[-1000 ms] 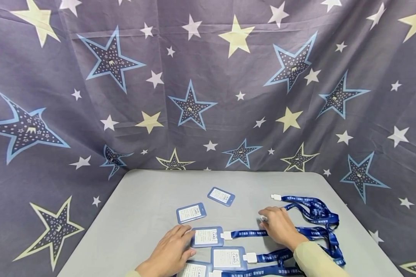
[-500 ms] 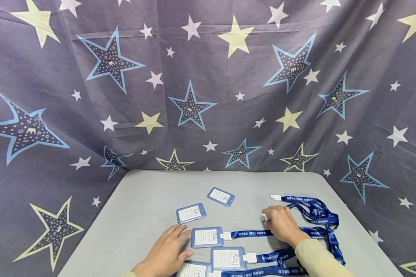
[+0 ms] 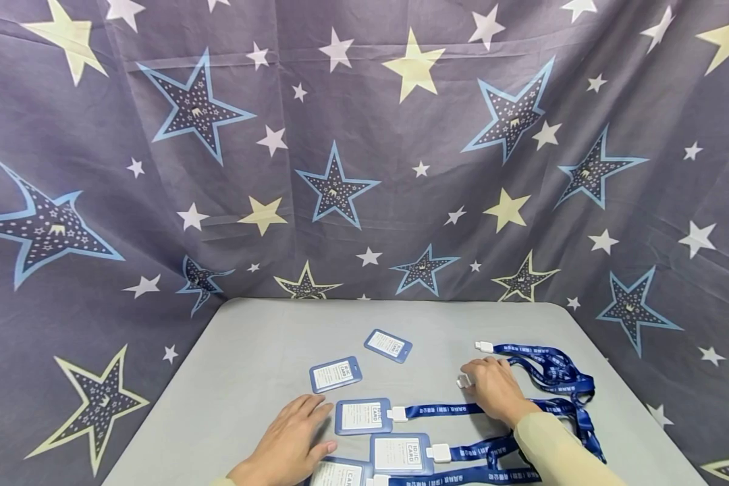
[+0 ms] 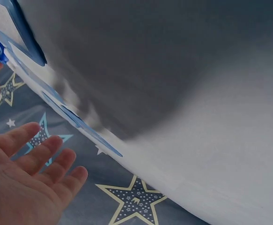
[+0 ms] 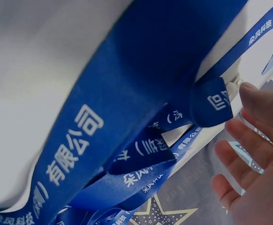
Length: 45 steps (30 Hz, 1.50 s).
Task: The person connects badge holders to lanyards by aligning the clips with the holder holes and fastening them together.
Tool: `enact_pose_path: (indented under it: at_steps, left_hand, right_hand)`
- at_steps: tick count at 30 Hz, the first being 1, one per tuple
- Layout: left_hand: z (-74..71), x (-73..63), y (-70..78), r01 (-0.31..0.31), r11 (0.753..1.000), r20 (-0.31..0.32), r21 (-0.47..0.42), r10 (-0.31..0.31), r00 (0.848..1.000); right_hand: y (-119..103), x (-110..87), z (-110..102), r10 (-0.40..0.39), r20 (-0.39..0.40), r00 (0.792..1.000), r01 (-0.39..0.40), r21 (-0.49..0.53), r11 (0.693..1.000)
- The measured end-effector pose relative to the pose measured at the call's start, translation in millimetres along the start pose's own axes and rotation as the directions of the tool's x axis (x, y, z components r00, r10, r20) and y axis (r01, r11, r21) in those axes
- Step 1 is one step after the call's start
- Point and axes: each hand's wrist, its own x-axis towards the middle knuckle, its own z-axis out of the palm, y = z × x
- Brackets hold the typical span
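My right hand [image 3: 493, 390] pinches a blue lanyard near its end, and the lanyard's white clip [image 3: 464, 381] sticks out past the fingertips. The right wrist view shows thumb and forefinger at that strap end [image 5: 213, 103]. My left hand [image 3: 294, 439] lies with fingers spread, just left of a blue badge holder [image 3: 362, 416] joined to a lanyard by a white clip [image 3: 397, 414]; it holds nothing. Nearer the front are a second clipped badge holder [image 3: 399, 454] and a third [image 3: 340, 474], partly cut off by the frame. The left wrist view shows the left palm [image 4: 19, 187] and loosely bent fingers.
Two loose badge holders, one left [image 3: 335, 374] and one farther back [image 3: 388, 345], lie on the grey table [image 3: 267, 331]. Another lanyard's white clip [image 3: 484, 346] lies at back right, by a heap of blue straps [image 3: 559, 371]. A star-patterned curtain [image 3: 364, 169] surrounds the table.
My left hand has drawn slightly left, off the edge of the clipped badge holder. My right hand has shifted a little to the right with the lanyard clip, which now shows more.
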Motion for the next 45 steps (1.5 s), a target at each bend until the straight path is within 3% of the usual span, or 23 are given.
enact_pose_path:
  at_steps: [11,20,31,45]
  left_hand:
    - [-0.1,-0.4,-0.5,0.015,1.000,0.032,-0.003,-0.015,0.999]
    - [0.0,1.0,1.5,-0.002,1.000,0.020,-0.002,0.002,1.000]
    - [3.8,4.3,1.8,0.026,1.000,0.047,-0.001,-0.026,0.999]
    - [1.3,9.9,2.6,0.031,0.999,0.048,-0.014,-0.031,0.998]
  right_hand:
    - [2.1,3.7,7.2,-0.020,0.017,1.000,0.021,-0.090,0.996]
    - [2.7,2.4,10.0,0.018,0.059,0.998,-0.013,-0.083,0.996]
    - [4.2,2.0,11.2,0.038,0.069,0.997,-0.029,-0.120,0.992]
    - [0.5,0.6,9.8,0.036,0.064,0.997,-0.036,-0.001,0.999]
